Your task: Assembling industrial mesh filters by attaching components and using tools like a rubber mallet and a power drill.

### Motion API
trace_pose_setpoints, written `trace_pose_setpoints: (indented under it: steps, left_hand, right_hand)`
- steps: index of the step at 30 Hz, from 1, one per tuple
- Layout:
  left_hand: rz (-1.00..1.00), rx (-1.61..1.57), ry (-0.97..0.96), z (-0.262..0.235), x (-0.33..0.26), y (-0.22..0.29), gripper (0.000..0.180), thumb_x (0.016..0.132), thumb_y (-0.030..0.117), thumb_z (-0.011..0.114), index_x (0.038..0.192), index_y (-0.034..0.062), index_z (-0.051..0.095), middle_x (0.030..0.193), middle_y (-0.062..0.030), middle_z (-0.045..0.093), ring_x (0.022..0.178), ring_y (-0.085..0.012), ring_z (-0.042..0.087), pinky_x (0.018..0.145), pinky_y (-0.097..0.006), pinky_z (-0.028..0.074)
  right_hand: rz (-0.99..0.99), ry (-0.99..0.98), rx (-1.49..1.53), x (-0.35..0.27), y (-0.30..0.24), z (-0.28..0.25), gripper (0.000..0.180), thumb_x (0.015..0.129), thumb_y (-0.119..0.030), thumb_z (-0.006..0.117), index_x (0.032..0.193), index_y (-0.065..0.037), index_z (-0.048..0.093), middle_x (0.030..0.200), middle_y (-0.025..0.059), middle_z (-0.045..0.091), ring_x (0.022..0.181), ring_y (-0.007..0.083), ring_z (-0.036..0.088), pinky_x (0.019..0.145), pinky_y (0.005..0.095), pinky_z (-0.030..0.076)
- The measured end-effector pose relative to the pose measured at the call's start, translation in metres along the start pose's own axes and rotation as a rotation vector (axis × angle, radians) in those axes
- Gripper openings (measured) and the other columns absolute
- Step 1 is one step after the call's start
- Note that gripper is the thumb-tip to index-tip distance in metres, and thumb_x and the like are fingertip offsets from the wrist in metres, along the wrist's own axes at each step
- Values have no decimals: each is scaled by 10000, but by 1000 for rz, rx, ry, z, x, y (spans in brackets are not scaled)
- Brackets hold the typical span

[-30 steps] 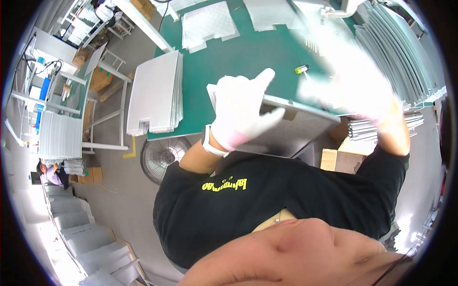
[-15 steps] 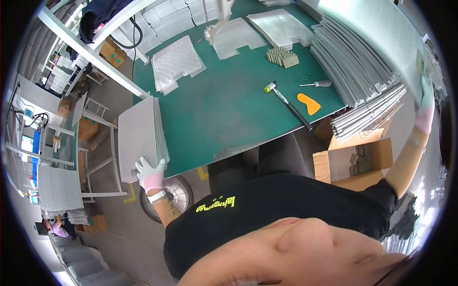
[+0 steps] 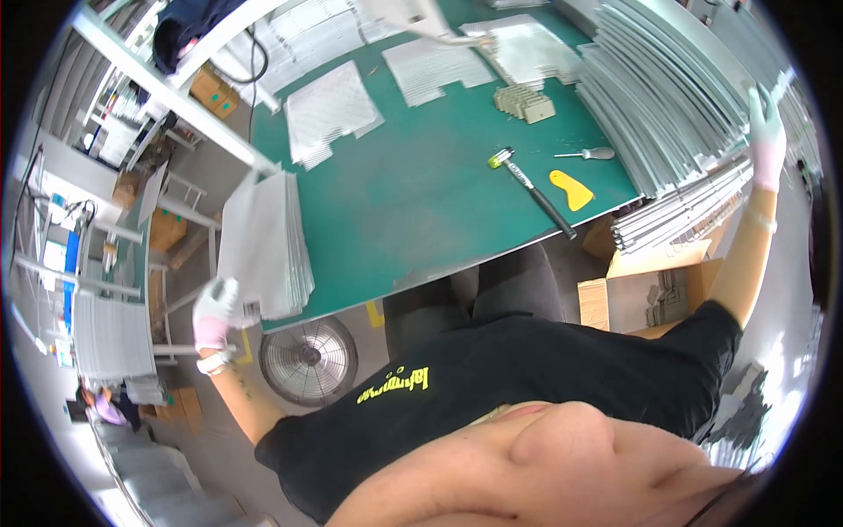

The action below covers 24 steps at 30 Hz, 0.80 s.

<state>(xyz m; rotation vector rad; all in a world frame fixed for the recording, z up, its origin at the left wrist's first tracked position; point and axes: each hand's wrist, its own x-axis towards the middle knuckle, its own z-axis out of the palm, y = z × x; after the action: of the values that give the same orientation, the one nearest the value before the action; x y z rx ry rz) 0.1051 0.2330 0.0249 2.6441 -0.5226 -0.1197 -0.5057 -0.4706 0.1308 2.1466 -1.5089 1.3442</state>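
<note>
My left hand (image 3: pixel 217 309), in a white and pink glove, is at the near left corner of a stack of grey sheets (image 3: pixel 263 241) on the table's left edge. Its fingers are curled over a sheet's edge; how many sheets they grip I cannot tell. Out to the right, my gloved right hand (image 3: pixel 766 140) has fingers stretched and apart. It lies by the outer edge of a tall pile of grey panels (image 3: pixel 659 105) and seems to hold nothing.
On the green table (image 3: pixel 395 202) are a mallet (image 3: pixel 531 191), a screwdriver (image 3: pixel 593 154), a yellow scraper (image 3: pixel 571 190), small beige parts (image 3: pixel 524 104) and thin perforated sheets (image 3: pixel 329 110). Overhead is a blurred pale object (image 3: pixel 408 16). Below stand an open carton (image 3: pixel 594 305) and a floor fan (image 3: pixel 309 358).
My left hand has moved left to the stack's outer corner. My right hand has moved away from a large translucent panel, which no longer stands raised at the right. The pale overhead object has shifted.
</note>
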Motion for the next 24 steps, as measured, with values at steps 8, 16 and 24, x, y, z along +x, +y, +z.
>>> trace_pose_setpoints:
  steps: [8, 16, 24]
  left_hand:
    - [-51, 20, -289, 13, 6, 24, 654, 860, 484, 755, 1225, -50, 658, 1093, -191, 723, 954, -191, 687, 862, -328, 524]
    - [77, -370, 249, -27, -52, 69, 450, 917, 336, 729, 1187, -22, 694, 1013, -60, 713, 859, -124, 630, 801, -270, 516]
    - [667, -108, -201, 181, -113, 190, 617, 910, 541, 620, 1254, 28, 624, 1184, -196, 670, 1011, -360, 682, 865, -422, 554]
  right_hand:
    - [-274, -369, 326, -158, -134, 46, 348, 987, -134, 620, 1316, -23, 636, 701, 34, 496, 607, 88, 421, 571, 251, 416]
    - [-397, -477, 563, -228, -199, 77, 331, 910, -54, 668, 1238, -11, 678, 734, 80, 632, 626, 172, 590, 652, 282, 503]
    - [-716, -468, 853, -298, -326, 127, 410, 826, -166, 735, 1227, -103, 672, 1173, 112, 666, 1174, 332, 588, 1032, 446, 428]
